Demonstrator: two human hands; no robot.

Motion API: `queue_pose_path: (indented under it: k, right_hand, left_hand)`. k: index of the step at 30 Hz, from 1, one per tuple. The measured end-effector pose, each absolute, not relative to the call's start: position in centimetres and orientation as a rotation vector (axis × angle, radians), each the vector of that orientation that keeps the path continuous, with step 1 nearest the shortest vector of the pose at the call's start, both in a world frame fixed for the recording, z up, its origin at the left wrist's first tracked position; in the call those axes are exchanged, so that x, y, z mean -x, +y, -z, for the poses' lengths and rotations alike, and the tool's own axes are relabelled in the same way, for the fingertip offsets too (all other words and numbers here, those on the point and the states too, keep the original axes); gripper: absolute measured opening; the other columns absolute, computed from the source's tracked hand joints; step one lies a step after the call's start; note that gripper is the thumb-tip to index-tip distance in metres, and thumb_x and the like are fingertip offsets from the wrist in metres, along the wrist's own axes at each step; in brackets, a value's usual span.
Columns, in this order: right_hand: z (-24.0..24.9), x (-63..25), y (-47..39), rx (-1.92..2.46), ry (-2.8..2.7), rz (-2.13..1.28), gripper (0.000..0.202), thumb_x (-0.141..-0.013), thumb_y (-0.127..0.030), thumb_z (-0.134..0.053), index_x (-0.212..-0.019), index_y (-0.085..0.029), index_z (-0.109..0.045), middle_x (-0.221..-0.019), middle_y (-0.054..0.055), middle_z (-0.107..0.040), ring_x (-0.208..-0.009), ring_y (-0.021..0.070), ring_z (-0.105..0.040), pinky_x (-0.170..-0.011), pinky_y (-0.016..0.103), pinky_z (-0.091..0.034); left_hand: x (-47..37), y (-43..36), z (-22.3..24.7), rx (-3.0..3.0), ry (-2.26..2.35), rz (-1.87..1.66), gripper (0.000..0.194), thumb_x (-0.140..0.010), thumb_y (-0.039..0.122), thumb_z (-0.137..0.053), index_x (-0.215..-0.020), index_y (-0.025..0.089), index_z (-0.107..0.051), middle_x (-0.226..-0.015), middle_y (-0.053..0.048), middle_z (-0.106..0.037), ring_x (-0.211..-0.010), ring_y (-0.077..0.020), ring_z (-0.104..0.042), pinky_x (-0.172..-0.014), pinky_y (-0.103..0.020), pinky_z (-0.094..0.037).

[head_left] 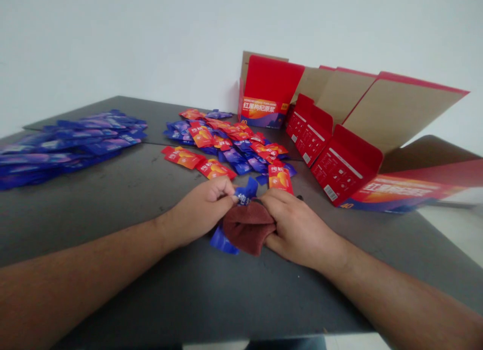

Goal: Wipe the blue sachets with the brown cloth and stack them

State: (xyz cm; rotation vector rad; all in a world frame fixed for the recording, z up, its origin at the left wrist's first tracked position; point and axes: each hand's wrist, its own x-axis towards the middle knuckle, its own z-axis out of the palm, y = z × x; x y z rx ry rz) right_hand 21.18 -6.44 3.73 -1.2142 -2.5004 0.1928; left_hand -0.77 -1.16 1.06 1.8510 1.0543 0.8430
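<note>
My left hand pinches the upper left edge of a blue sachet between thumb and fingers. A folded brown cloth is gripped in my right hand and lies against the sachet, covering its middle. Below the cloth, blue packaging shows; whether it is the same sachet's lower end I cannot tell. Just beyond my hands spreads a loose heap of red sachets mixed with blue ones. One red sachet lies close to my right knuckles.
A large pile of blue sachets covers the left of the dark table. At the right stand open red cartons, with their flaps raised and leaning outward. A white wall rises behind the table.
</note>
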Motion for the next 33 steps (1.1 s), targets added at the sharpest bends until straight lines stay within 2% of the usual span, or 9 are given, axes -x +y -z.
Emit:
queue_pose_path:
  k: [3,8,18,21,26,29,33]
  right_hand:
    - [-3.7,-21.3,-6.3,1.199,-2.509,-0.215,0.019,-0.083,-0.017,-0.064,-0.1,-0.02,-0.057,-0.101,0.005,-0.062,-0.094,0.0218,-0.058,-0.081,0.033,-0.047]
    - [-3.8,-21.8,-5.7,1.32,-2.31,-0.15,0.017,-0.078,-0.015,-0.061,-0.09,-0.022,-0.052,-0.089,0.003,-0.058,-0.085,0.0205,-0.056,-0.074,0.032,-0.045]
    - [-4.1,-21.9,-5.5,1.353,-2.28,-0.164,0.017,-0.077,-0.014,-0.061,-0.091,-0.022,-0.054,-0.09,0.003,-0.06,-0.084,0.0209,-0.057,-0.073,0.032,-0.045]
    - [-4.1,-22.1,-5.4,1.313,-2.351,-0.177,0.019,-0.076,-0.014,-0.062,-0.091,-0.021,-0.054,-0.09,0.003,-0.06,-0.084,0.0209,-0.057,-0.073,0.032,-0.045]
    - [-4.2,-22.1,-5.4,1.411,-2.228,-0.163,0.019,-0.078,-0.016,-0.062,-0.096,-0.021,-0.057,-0.092,0.004,-0.062,-0.086,0.0213,-0.059,-0.076,0.033,-0.046]
    - [-4.2,-21.5,-6.1,1.319,-2.369,-0.192,0.018,-0.077,-0.015,-0.062,-0.09,-0.022,-0.053,-0.09,0.002,-0.059,-0.083,0.0199,-0.057,-0.071,0.031,-0.044]
    - [-4.1,-21.0,-6.7,1.174,-2.448,-0.236,0.021,-0.077,-0.011,-0.061,-0.092,-0.022,-0.051,-0.093,0.002,-0.058,-0.084,0.0189,-0.056,-0.071,0.03,-0.043]
  left_hand:
    - [0.8,-1.2,-1.1,-1.844,1.036,-0.822,0.016,-0.091,0.03,-0.057,-0.079,0.02,-0.055,-0.072,0.003,-0.059,-0.065,-0.0126,-0.05,-0.06,-0.025,-0.04]
    - [0.8,-1.3,-1.1,-1.782,1.041,-0.791,0.013,-0.09,0.027,-0.057,-0.079,0.02,-0.055,-0.069,0.004,-0.057,-0.061,-0.0114,-0.048,-0.056,-0.024,-0.038]
    - [0.9,-1.5,-1.0,-1.793,1.031,-0.729,0.023,-0.092,0.041,-0.059,-0.084,0.019,-0.059,-0.074,0.002,-0.062,-0.065,-0.0132,-0.053,-0.058,-0.025,-0.041]
    - [1.0,-1.5,-1.1,-1.819,1.03,-0.736,0.02,-0.091,0.039,-0.06,-0.085,0.019,-0.059,-0.077,0.001,-0.063,-0.068,-0.0137,-0.054,-0.059,-0.025,-0.042]
    - [0.9,-1.4,-1.1,-1.829,1.056,-0.743,0.016,-0.09,0.032,-0.058,-0.08,0.02,-0.055,-0.068,0.004,-0.056,-0.06,-0.0121,-0.049,-0.055,-0.024,-0.038]
    - [0.8,-1.4,-1.0,-1.748,1.024,-0.776,0.017,-0.089,0.033,-0.059,-0.079,0.02,-0.055,-0.069,0.003,-0.056,-0.062,-0.0121,-0.048,-0.056,-0.024,-0.039]
    - [0.9,-1.3,-1.2,-1.689,1.021,-0.851,0.013,-0.087,0.028,-0.06,-0.078,0.02,-0.055,-0.07,0.003,-0.054,-0.064,-0.0122,-0.047,-0.057,-0.024,-0.039]
